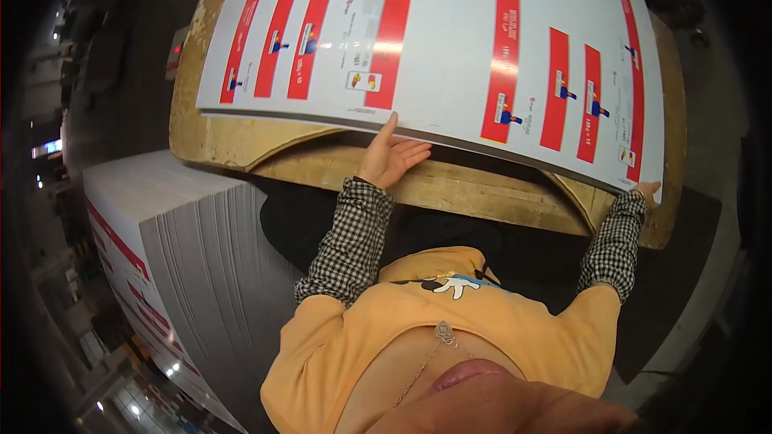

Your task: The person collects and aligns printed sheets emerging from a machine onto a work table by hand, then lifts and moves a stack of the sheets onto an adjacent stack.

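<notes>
A broad stack of white printed sheets [450, 48] with red bands and small blue figures lies on a worn wooden board [450, 193]. My left hand [394, 157] is at the middle of the near edge, palm up and fingers apart. Its thumb tip touches the edge of the sheets, and the other fingers lie below it. At the near right corner, my right hand [646, 190] pinches the sheet's corner. Part of its fingers is hidden under the sheet. Checked sleeves cover both forearms.
To my left stands a tall, thick pile of similar printed sheets [217, 249], its many layers showing on the side. A dark panel [675, 289] is at the lower right. Dim floor [121, 104] and blurred lights appear at the far left.
</notes>
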Demonstrator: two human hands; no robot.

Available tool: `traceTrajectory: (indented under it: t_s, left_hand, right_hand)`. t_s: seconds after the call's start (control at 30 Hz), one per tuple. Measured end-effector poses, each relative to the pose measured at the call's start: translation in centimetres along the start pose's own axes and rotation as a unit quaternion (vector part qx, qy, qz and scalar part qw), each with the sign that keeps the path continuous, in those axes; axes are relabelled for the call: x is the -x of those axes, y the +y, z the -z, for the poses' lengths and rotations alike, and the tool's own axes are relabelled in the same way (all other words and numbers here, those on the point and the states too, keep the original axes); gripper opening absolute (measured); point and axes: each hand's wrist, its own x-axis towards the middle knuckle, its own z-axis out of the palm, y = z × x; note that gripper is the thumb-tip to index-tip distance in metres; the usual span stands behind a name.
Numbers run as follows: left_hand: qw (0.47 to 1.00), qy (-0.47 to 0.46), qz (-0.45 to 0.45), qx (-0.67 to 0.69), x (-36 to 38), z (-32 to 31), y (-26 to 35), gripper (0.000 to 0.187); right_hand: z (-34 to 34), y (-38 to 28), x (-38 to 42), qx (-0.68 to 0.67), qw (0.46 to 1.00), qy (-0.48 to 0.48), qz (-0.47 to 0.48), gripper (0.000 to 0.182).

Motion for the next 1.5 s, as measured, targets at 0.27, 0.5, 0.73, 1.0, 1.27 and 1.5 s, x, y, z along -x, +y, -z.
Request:
traceTrajectory:
  t_s: [0.27, 0.5, 0.73, 1.0, 1.27, 1.5]
  left_hand:
    - [0.987, -0.107, -0.094, -0.073, -1.3, -0.4, -0.8, 0.076]
    - [0.987, -0.025, -0.119, -0.106, -1.4, -1.5, -1.3, 0.067]
    - [0.990, -0.015, -0.094, -0.105, -1.1, -1.6, -1.1, 0.067]
    - [0.990, -0.029, -0.138, -0.023, -1.4, -1.7, -1.2, 0.059]
    - [0.981, -0.004, -0.194, -0.013, -1.8, -1.5, -1.7, 0.059]
    - [0.978, 0.030, -0.204, -0.031, -2.0, -1.2, -2.0, 0.057]
  right_hand:
    - [-3.8, 3.7, -4.8, 0.007, 1.000, -0.010, -0.007, 0.085]
    - [-3.9, 3.7, -5.9, 0.047, 0.999, -0.020, -0.018, 0.081]
    - [-4.1, 3.5, -5.4, 0.064, 0.997, 0.028, 0.025, 0.081]
    - [-4.4, 2.9, -6.4, 0.031, 0.999, -0.002, -0.024, 0.084]
    - [-0.2, 0.6, -2.4, 0.095, 0.991, -0.089, -0.017, 0.095]
    - [-8.3, 7.7, -15.2, 0.031, 0.992, -0.089, -0.080, 0.084]
